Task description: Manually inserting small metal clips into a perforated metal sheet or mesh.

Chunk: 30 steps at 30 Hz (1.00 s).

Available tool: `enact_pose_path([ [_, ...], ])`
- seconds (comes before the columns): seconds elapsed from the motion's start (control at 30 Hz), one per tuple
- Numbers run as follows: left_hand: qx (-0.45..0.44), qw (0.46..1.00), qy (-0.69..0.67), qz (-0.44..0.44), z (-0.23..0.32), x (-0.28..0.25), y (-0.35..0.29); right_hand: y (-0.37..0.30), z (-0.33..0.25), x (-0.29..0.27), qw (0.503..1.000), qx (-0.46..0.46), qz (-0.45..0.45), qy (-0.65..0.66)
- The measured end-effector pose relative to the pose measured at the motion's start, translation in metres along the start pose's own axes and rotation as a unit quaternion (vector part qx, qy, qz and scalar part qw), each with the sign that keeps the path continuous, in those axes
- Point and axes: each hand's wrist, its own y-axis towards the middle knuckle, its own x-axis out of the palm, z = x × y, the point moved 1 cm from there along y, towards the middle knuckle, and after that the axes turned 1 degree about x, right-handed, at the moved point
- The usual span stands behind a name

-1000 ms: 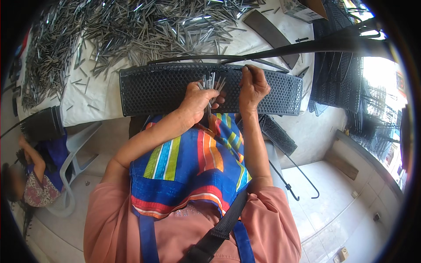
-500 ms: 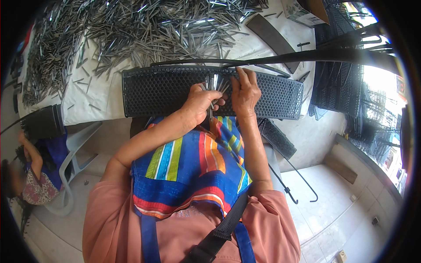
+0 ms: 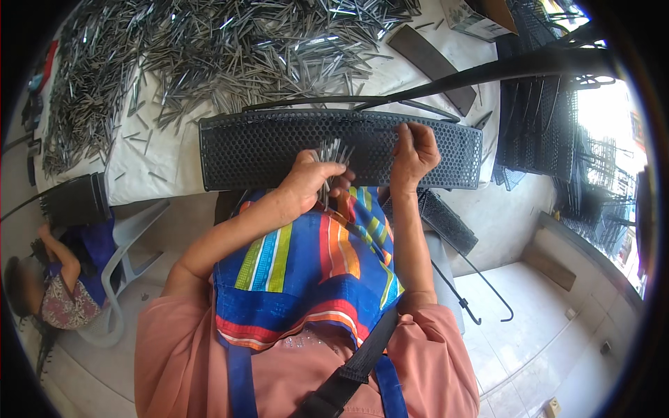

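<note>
A long, black panel with rows of round holes (image 3: 254,153) lies along the table's near edge in front of me. My left hand (image 3: 301,187) is closed round a bunch of thin grey metal strips (image 3: 333,152), their tips fanning out over the middle of the panel. Over the panel's right part, my right hand (image 3: 415,159) has its fingers bent and pinched together. Whatever may be between those fingertips is too small to make out. The two hands are apart.
Behind the panel spreads a big heap of similar strips (image 3: 272,56) on a white cover. A black curved bar (image 3: 488,72) crosses above the panel, near a dark curved plate (image 3: 426,61) and a box (image 3: 481,19). Perforated panels (image 3: 536,132) stack at right. Another person (image 3: 70,306) sits at left.
My right hand has moved right, away from the strips in my left hand, and its fingers have drawn into a pinch. My left hand keeps its bunch, slightly lower.
</note>
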Motion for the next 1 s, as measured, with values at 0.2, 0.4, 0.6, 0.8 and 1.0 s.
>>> enact_pose_path([
  [0.2,-0.020,0.974,0.146,-0.170,-0.045,-0.031,-0.035,0.009,0.009,0.010,0.935,-0.224,-0.056,-0.269],
  [0.4,0.024,0.980,0.128,-0.149,-0.045,-0.028,-0.039,-0.004,0.003,0.015,0.883,-0.278,-0.077,-0.371],
  [0.6,0.084,0.995,-0.045,-0.029,-0.021,-0.042,-0.043,-0.041,-0.024,0.018,0.931,-0.038,-0.260,-0.252],
  [0.8,0.101,0.991,-0.083,-0.020,-0.017,-0.056,-0.048,-0.091,-0.020,0.056,0.947,0.131,-0.290,-0.035],
  [1.0,0.121,0.982,-0.131,0.061,-0.016,-0.076,-0.057,-0.098,-0.019,0.081,0.947,0.199,-0.250,0.038],
])
